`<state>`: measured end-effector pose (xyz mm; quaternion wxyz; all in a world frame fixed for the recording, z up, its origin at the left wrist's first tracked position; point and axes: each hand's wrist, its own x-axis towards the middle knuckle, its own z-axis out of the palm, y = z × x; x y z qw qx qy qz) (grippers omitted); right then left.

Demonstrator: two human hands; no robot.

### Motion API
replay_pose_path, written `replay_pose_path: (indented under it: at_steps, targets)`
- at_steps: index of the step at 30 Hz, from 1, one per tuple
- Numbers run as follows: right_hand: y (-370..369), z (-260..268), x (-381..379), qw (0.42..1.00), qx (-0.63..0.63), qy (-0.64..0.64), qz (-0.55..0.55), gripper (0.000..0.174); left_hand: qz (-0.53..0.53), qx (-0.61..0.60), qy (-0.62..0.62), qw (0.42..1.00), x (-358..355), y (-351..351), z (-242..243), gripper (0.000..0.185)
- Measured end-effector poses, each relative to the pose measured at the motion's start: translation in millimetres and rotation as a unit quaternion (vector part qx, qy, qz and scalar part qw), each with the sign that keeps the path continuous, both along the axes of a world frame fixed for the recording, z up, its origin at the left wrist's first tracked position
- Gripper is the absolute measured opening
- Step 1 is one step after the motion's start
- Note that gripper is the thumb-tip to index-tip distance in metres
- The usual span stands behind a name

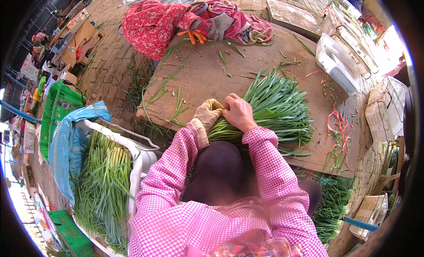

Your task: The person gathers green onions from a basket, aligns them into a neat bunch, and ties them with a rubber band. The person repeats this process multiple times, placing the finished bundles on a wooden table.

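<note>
A thick bunch of green garlic chives (278, 108) lies across the near edge of a wooden board (212, 78), its leaf tips towards the upper right. My left hand (209, 114), in a tan glove, is at the stem end with thumb and fingers pinched together. Bare, my right hand (239, 111) rests on the bunch beside it, its fingers curled and meeting the left fingertips. What the fingertips pinch is too small to tell. Red ties (338, 134) lie with leaf scraps on the board's right side.
At lower left, a white crate (135, 170) holds more chives, with a blue plastic sheet (63, 151) over its edge. More chives (331, 204) lie at lower right. Red floral cloth (155, 28), orange gloves (192, 35) and a grey glove (219, 26) lie at the far edge, a white bin (338, 64) at right.
</note>
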<state>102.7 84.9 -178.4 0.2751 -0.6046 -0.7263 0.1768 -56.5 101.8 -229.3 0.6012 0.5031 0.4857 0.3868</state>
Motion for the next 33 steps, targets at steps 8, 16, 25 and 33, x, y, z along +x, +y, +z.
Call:
replay_pose_path:
  at_steps: [8, 16, 25, 33]
  targets:
    - [-3.4, -3.9, 4.0, 0.997, 0.060, 0.040, 0.029, 0.006, 0.004, -0.004, 0.038, 0.999, 0.7, -0.4, -8.9, 0.014]
    - [-0.8, -8.9, -0.2, 0.994, 0.071, -0.068, 0.039, 0.007, -0.026, 0.065, 0.174, 0.982, -3.8, 4.4, -11.2, 0.017]
    - [-2.0, -13.2, 0.9, 0.999, 0.045, -0.014, -0.013, 0.009, 0.002, -0.044, 0.008, 0.999, 3.7, -2.4, 5.5, 0.016]
    - [-3.0, -6.6, 0.5, 1.000, 0.012, 0.000, -0.008, 0.008, -0.011, -0.107, -0.115, 0.988, -1.1, 1.9, 2.4, 0.020]
